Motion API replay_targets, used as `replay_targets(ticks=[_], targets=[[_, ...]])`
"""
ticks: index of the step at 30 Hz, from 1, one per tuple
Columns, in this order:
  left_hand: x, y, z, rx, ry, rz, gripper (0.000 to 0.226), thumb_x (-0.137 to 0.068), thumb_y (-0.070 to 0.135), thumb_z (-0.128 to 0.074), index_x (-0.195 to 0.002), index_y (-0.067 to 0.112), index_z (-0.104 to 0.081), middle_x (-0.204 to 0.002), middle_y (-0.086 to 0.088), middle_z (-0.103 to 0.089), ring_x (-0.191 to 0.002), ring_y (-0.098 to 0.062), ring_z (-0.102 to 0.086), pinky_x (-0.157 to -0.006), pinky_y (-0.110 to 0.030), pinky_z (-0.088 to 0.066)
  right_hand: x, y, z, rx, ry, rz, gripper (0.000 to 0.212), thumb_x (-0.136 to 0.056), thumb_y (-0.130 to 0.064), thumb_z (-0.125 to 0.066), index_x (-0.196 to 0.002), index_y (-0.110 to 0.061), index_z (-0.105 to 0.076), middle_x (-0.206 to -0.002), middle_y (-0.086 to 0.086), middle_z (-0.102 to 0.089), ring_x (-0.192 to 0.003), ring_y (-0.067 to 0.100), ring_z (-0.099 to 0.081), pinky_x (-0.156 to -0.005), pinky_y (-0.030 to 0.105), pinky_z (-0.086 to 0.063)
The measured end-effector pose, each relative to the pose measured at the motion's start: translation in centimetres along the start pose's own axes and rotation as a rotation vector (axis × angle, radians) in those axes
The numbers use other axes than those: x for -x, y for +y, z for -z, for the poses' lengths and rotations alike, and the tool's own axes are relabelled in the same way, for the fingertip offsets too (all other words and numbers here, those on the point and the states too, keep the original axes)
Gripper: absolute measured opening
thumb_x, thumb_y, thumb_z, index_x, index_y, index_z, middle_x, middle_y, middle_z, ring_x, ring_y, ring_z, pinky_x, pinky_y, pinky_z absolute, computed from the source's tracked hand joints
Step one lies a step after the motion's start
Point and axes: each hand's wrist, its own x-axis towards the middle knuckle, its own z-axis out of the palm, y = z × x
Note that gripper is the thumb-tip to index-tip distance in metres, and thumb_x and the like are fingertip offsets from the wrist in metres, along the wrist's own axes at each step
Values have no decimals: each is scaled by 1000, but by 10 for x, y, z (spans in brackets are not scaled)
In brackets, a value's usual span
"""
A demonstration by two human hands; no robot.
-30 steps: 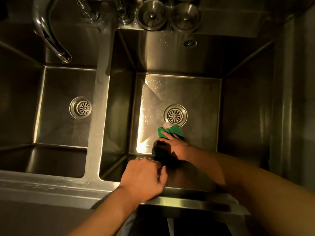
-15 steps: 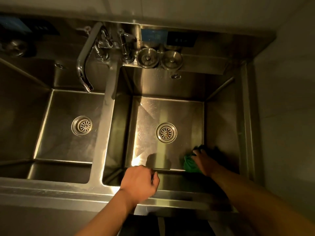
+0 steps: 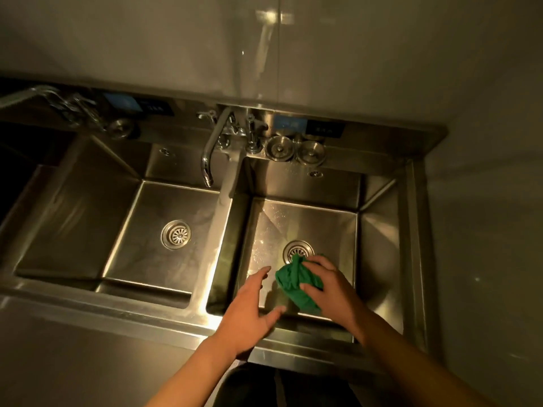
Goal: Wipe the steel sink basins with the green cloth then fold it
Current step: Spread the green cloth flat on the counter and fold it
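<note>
The green cloth (image 3: 295, 282) is bunched up in the air above the right steel basin (image 3: 317, 224), just in front of its drain (image 3: 298, 250). My right hand (image 3: 330, 289) grips the cloth from the right, fingers curled round it. My left hand (image 3: 249, 306) hovers just left of the cloth over the basin's front edge, fingers spread and holding nothing. The left steel basin (image 3: 138, 230) lies beyond the divider, with its own drain (image 3: 175, 234).
A curved tap (image 3: 213, 154) stands on the divider at the back, its spout over the left basin. Two round steel plugs (image 3: 295, 148) sit on the rear ledge behind the right basin. A wall closes off the right side. A further tap (image 3: 73, 110) is at far left.
My right hand has lifted the cloth from the basin's front right corner up towards the middle. My left hand has left the front rim and opened beside the cloth. The view has pulled back.
</note>
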Motion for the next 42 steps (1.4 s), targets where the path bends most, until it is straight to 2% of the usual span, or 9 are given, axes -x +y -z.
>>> replay_targets(ticks=[5, 9, 11, 18, 24, 31, 35, 39, 42], targets=[[9, 50, 35, 256, 68, -45, 123, -66, 50, -95, -160, 40, -17, -153, 24, -36, -139, 7, -41, -113, -15, -36, 2, -67, 0, -155, 24, 39, 51, -90, -20, -74, -139, -24, -59, -141, -20, -46, -128, -6, -44, -111, 15, -35], [12, 81, 54, 379, 277, -58, 77, -79, 19, -90, -142, 32, -48, -125, 16, -68, -116, -5, -66, -97, -24, -55, 5, -110, 4, -408, 97, 51, 42, -89, -18, -77, -128, -26, -65, -134, -18, -54, -120, -11, -50, -104, 11, -41], [16, 89, 62, 413, 392, -54, 55, -83, 9, -85, -128, 29, -61, -116, 9, -72, -109, -12, -70, -94, -32, -58, 4, -115, 13, -535, 90, 62, 38, -87, -23, -79, -124, -28, -68, -131, -15, -60, -120, -4, -56, -105, 23, -46], [29, 115, 97, 650, 398, -100, 40, -84, -3, -79, -117, 16, -68, -111, -9, -75, -107, -29, -73, -89, -34, -59, -16, -117, 31, -901, 10, -333, 77, -56, -74, -82, -125, -46, -63, -131, -9, -65, -116, 16, -63, -92, 46, -55], [33, 113, 128, 695, 340, -75, 40, -87, 12, -74, -125, 6, -64, -116, -15, -74, -109, -35, -72, -90, -45, -61, -21, -134, 14, -1371, -339, -431, 50, -99, -51, -54, -137, -19, -60, -133, 19, -65, -123, 38, -62, -105, 60, -46], [58, 59, 175, 653, 471, 14, 30, -99, 8, -63, -124, 23, -70, -111, -1, -77, -104, -21, -74, -87, -39, -59, -35, -186, -12, -1139, -257, -277, 42, -89, -7, -67, -130, -9, -60, -125, 16, -70, -116, 33, -67, -102, 55, -51], [77, -5, 207, 631, 601, 104, 30, -105, 8, -55, -121, 26, -73, -108, 2, -78, -90, -10, -74, -73, -27, -58, -41, -234, -45, -964, -194, -217, 35, -88, 6, -67, -122, -1, -60, -109, 11, -77, -98, 26, -75, -76, 40, -62], [96, -66, 237, 742, 596, 248, 35, -108, 8, -47, -114, 28, -75, -101, 1, -78, -82, -17, -75, -77, -55, -63, -44, -286, -96, -834, -162, -95, 36, -86, 15, -66, -116, -4, -63, -112, 16, -75, -98, 25, -75, -75, 31, -61], [112, -104, 266, 779, 583, 288, 39, -107, 9, -49, -107, 37, -76, -97, 1, -78, -86, -15, -72, -75, -51, -63, -47, -319, -135, -714, -153, -14, 41, -85, 7, -73, -121, -11, -64, -116, 12, -74, -107, 26, -73, -83, 33, -60]])
